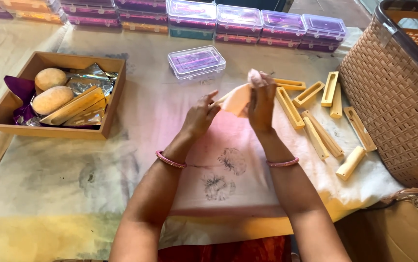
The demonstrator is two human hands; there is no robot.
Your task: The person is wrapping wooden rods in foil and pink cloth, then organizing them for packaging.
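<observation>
Centre of frame: left hand (200, 114) pinches the pale cloth's (236, 100) edge | right hand (261, 101) clasps its top, keeping it taut | wooden moulds (315, 114) rowed right, within reach.

Clear purple-tinted lidded box (196, 61) mid-table; matching boxes (238, 22) stacked along far edge.

A small home-based craft and packing workplace: a low table (73, 194) draped in stained, flower-printed cloth holds rows of clear plastic boxes (247, 22) with purple linings, a scatter of pale wooden moulds (315, 111), and a wooden tray (5, 114) of round lumps and foil wrappers. A large woven basket (393, 97) stands at the table's right edge.
</observation>
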